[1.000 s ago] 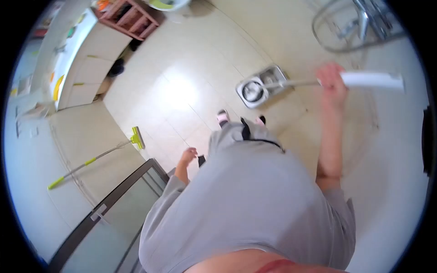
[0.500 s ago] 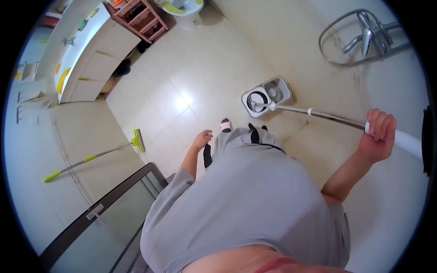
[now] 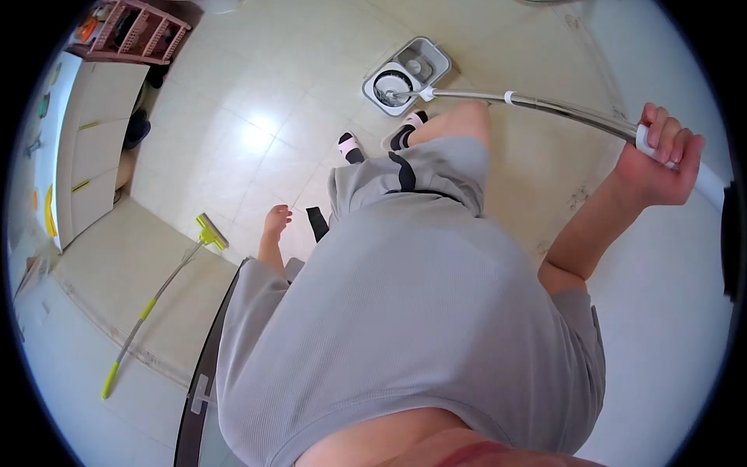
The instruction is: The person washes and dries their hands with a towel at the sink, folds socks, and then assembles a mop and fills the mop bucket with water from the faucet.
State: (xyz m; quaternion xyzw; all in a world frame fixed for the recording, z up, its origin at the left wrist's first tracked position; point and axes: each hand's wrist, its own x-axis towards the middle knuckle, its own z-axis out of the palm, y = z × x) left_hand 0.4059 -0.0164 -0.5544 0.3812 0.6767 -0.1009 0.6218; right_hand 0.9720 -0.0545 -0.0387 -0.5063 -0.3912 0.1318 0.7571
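On the right, my right hand (image 3: 661, 159) is closed around the white grip of a spin mop (image 3: 560, 110). The mop's metal pole slants down to the left, its lower end inside the round black-and-white basket of a grey mop bucket (image 3: 429, 56). The mop head itself is mostly hidden in that basket. My left hand (image 3: 278, 220) hangs by my left side with its fingers apart and nothing in it. My feet, in pink-and-white slippers (image 3: 348, 143) and dark socks, stand just short of the bucket.
A green sponge mop (image 3: 148, 310) leans at the left wall. White cabinets (image 3: 101, 132) line the left side, with a pink rack (image 3: 144, 33) beyond them. A dark-framed door (image 3: 204, 373) is close by my left arm. Pale floor tiles (image 3: 233, 93) reflect a light.
My view has shifted, so the bucket sits higher in the picture and the shower fixture is nearly out of sight. My right knee has come into view. The right hand still grips the mop.
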